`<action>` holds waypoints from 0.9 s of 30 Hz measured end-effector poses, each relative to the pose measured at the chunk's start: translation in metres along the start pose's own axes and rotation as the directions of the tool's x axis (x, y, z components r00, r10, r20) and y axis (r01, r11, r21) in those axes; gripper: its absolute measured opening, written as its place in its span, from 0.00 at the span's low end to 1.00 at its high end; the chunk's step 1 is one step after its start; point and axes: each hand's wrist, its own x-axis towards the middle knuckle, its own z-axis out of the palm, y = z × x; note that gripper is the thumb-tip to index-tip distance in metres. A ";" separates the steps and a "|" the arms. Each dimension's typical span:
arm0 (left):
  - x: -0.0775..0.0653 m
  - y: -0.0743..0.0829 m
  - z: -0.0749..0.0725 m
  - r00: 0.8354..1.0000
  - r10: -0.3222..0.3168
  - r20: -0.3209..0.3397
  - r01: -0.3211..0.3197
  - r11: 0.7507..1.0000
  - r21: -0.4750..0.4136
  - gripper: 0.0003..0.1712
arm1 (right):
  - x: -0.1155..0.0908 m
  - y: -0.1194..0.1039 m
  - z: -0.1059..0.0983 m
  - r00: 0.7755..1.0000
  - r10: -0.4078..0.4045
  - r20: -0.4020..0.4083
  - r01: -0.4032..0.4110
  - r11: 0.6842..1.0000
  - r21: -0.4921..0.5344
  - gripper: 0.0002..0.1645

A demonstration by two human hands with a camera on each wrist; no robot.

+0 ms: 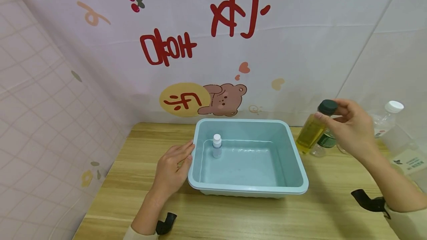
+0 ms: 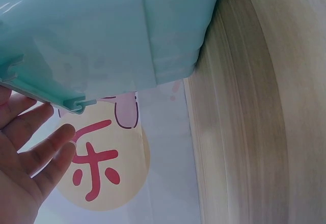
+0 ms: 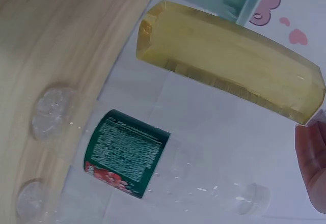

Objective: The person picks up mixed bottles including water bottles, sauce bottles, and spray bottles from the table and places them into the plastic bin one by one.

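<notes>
My right hand grips a tall square bottle of yellow liquid near its dark green cap, to the right of the basin. In the right wrist view, the yellow bottle hangs above the table, its flat base off the wood. My left hand touches the left rim of a light blue plastic basin, its fingers fairly straight along the edge. The left wrist view shows those fingers loosely spread beside the rim. Inside the basin, a small white-capped bottle stands upright at the left.
Behind the right hand stand clear plastic bottles, one with a green label and one with a white cap. A clear container with a pale label is at the far right. A printed cloth backdrop rises behind the wooden table.
</notes>
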 end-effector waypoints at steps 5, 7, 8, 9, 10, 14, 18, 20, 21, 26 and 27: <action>-0.001 0.000 0.001 1.000 0.001 0.003 -0.001 1.000 0.000 0.20 | 0.004 -0.010 -0.005 1.000 -0.016 -0.019 0.016 1.000 0.019 0.29; -0.001 -0.001 0.002 1.000 0.003 0.003 -0.003 1.000 0.000 0.20 | 0.006 -0.014 -0.007 0.999 -0.032 -0.032 0.033 0.999 0.028 0.30; -0.002 -0.001 0.002 1.000 0.002 0.003 -0.002 1.000 -0.001 0.20 | 0.007 -0.016 -0.008 0.998 -0.040 -0.038 0.041 0.999 0.033 0.30; -0.002 -0.001 0.002 1.000 0.004 0.003 -0.004 1.000 0.000 0.20 | 0.009 -0.018 -0.009 0.998 -0.048 -0.044 0.050 0.998 0.044 0.30; -0.002 -0.001 0.002 1.000 0.004 0.002 -0.004 1.000 -0.001 0.20 | 0.010 -0.020 -0.011 0.997 -0.055 -0.049 0.057 0.997 0.049 0.30; -0.002 -0.001 0.002 1.000 0.013 -0.003 -0.013 1.000 0.001 0.20 | 0.016 -0.028 -0.015 0.995 -0.076 -0.067 0.079 0.995 0.054 0.29; -0.002 -0.002 0.003 1.000 0.016 -0.006 -0.016 1.000 0.003 0.20 | 0.021 -0.037 -0.017 0.991 -0.106 -0.081 0.109 0.994 0.030 0.29; -0.002 -0.002 0.003 1.000 0.015 -0.006 -0.015 1.000 0.000 0.20 | 0.024 -0.042 -0.019 0.990 -0.114 -0.083 0.116 0.993 0.022 0.29; -0.002 -0.002 0.003 1.000 0.013 -0.005 -0.013 1.000 -0.001 0.20 | 0.025 -0.044 -0.019 0.989 -0.123 -0.086 0.126 0.992 0.024 0.29; -0.001 -0.002 0.003 1.000 0.016 -0.008 -0.016 1.000 -0.005 0.20 | 0.032 -0.058 -0.020 0.983 -0.149 -0.111 0.155 0.986 0.054 0.28; -0.001 -0.002 0.002 1.000 0.017 -0.008 -0.017 1.000 -0.005 0.20 | 0.033 -0.060 -0.021 0.982 -0.153 -0.115 0.161 0.985 0.060 0.28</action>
